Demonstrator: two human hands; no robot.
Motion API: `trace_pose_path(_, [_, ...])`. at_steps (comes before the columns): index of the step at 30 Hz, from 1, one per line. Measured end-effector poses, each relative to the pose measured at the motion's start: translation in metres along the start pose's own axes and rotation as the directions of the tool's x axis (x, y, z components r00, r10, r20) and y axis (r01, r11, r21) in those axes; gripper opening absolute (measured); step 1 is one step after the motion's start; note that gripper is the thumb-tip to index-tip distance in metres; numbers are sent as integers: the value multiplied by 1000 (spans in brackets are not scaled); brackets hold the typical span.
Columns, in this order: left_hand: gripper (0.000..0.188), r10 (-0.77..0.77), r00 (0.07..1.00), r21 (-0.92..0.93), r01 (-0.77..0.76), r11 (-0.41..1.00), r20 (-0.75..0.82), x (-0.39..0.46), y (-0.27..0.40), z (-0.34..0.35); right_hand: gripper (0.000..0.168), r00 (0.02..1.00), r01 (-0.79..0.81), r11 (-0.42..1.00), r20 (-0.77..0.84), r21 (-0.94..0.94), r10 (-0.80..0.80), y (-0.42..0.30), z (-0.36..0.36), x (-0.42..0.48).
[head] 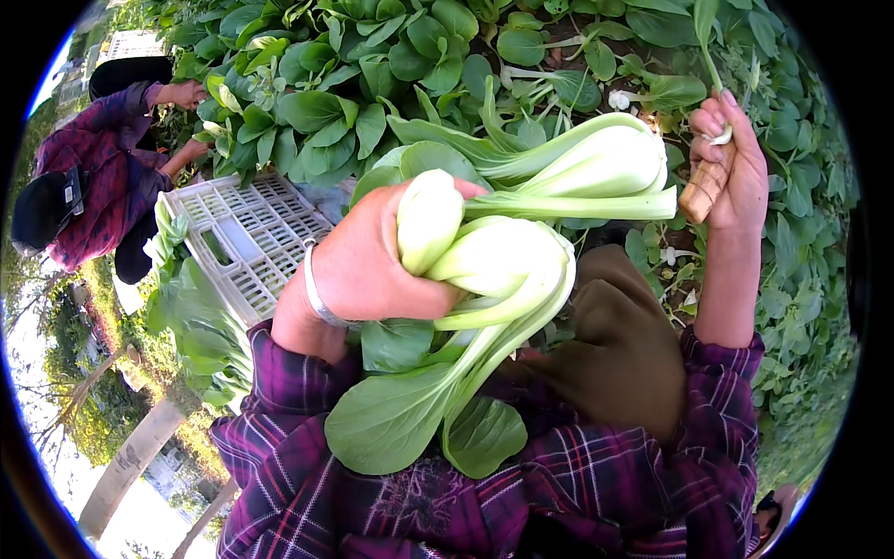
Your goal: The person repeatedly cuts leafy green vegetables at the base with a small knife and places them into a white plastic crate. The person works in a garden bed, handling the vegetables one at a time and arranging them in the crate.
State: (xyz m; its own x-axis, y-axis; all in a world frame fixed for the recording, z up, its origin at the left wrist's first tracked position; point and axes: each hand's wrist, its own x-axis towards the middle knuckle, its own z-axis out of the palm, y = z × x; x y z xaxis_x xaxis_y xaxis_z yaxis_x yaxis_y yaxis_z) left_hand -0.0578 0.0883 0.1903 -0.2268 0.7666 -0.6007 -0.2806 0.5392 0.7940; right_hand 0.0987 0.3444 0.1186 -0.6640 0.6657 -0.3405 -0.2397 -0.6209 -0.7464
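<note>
My left hand, with a silver bangle at the wrist, grips a bunch of bok choy in front of my chest. Their pale, swollen bases point mostly right and up, while green leaves hang towards my lap. In my right hand, at the upper right, is the wooden handle of a knife; its thin blade is barely visible beyond the fingers. A single leaf stalk is also pinched there, its white cut end beside the thumb. The two hands are apart.
A white plastic crate stands to the left, with bok choy lined up along its near side. Growing plants fill the bed ahead. Loose leaves lie on the soil. Another person bends over the plants at far left.
</note>
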Motion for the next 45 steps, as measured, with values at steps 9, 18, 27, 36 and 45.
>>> trace_pose_path(9, [87,201,971,-319,-152,935,127,-70,-10,-3,69,875,107,867,460,-486,150,-19,70,-75])
trace_pose_path(18, [86,499,865,-209,-497,842,-49,-127,-8,-10,55,929,238,780,369,-578,-11,-35,132,-128])
trace_pose_path(27, [52,766,466,537,-545,643,-443,-180,-19,-12,82,842,398,724,538,-563,-45,-34,151,-199])
trace_pose_path(36, [44,428,741,-399,-651,646,-517,-183,-42,15,67,912,182,924,410,-337,-31,34,192,-231])
trace_pose_path(45, [49,516,825,-662,-521,540,-229,-205,-76,6,80,862,195,872,503,-449,67,59,203,-234])
